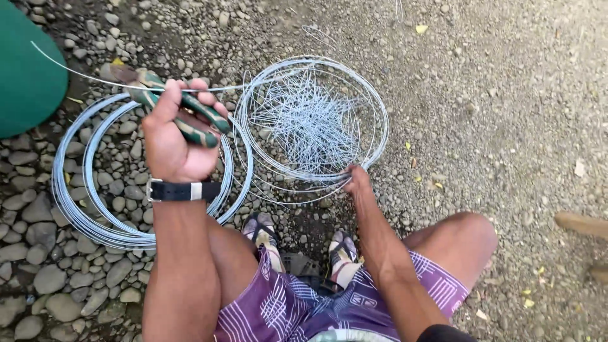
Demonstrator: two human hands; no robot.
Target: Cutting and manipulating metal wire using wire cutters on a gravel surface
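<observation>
The left hand (pixel 170 142) is clenched around green-handled pliers (pixel 180 104), whose jaws bite a thin wire (pixel 76 73) running up-left. The right hand (pixel 356 180) pinches the near rim of a wire coil (pixel 380 120) holding a tangle of cut pieces (pixel 310 120). A larger coil (pixel 73 209) lies on the gravel ground (pixel 494 114) beneath the left wrist.

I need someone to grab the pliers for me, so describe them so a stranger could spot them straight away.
Find the big wire coil lying on the stones at left. Above it, the left hand grips the pliers. Their green handles and the wire caught in their tip set them apart from the grey wire around.
</observation>
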